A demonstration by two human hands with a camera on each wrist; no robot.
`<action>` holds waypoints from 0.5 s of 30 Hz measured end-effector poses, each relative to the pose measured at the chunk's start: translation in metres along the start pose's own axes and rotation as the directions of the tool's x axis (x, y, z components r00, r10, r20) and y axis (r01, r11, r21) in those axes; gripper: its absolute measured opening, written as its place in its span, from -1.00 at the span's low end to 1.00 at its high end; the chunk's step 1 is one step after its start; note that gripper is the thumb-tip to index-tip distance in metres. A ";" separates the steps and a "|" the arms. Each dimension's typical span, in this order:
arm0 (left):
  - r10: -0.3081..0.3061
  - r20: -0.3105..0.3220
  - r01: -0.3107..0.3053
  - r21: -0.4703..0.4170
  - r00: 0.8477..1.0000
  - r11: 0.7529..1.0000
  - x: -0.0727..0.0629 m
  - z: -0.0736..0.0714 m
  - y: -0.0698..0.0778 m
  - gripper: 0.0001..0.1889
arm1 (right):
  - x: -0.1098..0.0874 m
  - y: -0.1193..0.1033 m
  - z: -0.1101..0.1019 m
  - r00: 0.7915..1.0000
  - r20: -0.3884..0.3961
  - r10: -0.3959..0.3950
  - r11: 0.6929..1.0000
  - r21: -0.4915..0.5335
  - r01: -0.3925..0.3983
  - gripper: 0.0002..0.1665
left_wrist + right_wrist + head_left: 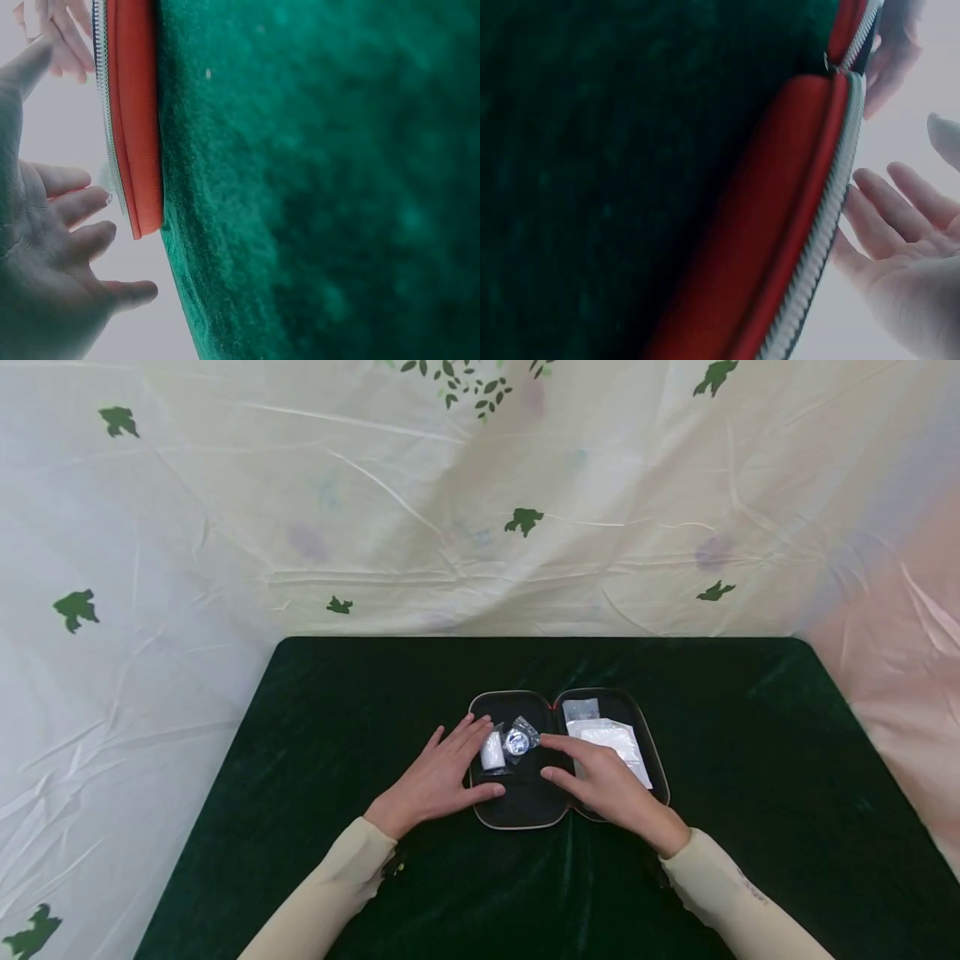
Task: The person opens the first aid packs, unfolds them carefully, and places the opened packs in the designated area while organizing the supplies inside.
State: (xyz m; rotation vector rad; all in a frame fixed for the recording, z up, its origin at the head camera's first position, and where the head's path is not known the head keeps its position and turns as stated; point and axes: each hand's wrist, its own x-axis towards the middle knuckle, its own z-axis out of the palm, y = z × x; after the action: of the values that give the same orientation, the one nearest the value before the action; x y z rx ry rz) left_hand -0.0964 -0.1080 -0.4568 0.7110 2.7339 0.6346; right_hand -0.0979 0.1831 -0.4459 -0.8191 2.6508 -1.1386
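A zippered case (517, 808) lies unfolded on the table, black inside; its red outer shell (780, 202) with a silver zipper fills much of the right wrist view. In its left half are a white roll (492, 752) in clear wrap and a small round silvery-white item (517, 742) in a crinkled clear wrapper. My left hand (442, 774) reaches over the left rim, fingers extended, fingertips right at the white roll. My right hand (611, 783) hovers over the right half, its forefinger pointing left, fingertip at the edge of the round item's wrapper. Its other fingers are hidden in the head view.
White flat packets (611, 739) and a smaller clear packet (581, 709) lie in the case's right half. Dark green velvet cloth (360, 693) covers the table. A pale curtain (420, 510) with green bird prints hangs behind it.
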 end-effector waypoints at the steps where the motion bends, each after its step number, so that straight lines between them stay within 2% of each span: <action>1: 0.000 0.001 0.000 0.001 1.000 1.000 0.000 0.000 0.000 0.00 | 0.001 -0.001 0.001 1.000 0.017 -0.008 1.000 -0.002 0.008 -0.43; 8: 0.001 0.011 -0.002 0.008 1.000 1.000 0.002 -0.002 -0.001 -0.01 | 0.008 -0.003 0.007 0.988 0.152 -0.034 0.998 -0.050 0.042 -0.44; 15: -0.009 0.026 0.009 -0.011 1.000 1.000 0.003 0.000 -0.002 -0.04 | 0.013 -0.009 0.011 0.977 0.210 -0.047 0.983 -0.164 0.082 -0.52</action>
State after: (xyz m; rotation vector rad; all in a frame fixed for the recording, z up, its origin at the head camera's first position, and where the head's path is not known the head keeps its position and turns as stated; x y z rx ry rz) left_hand -0.0998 -0.1077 -0.4578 0.6993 2.7065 0.6335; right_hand -0.1014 0.1641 -0.4466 -1.0012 2.5908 -0.7956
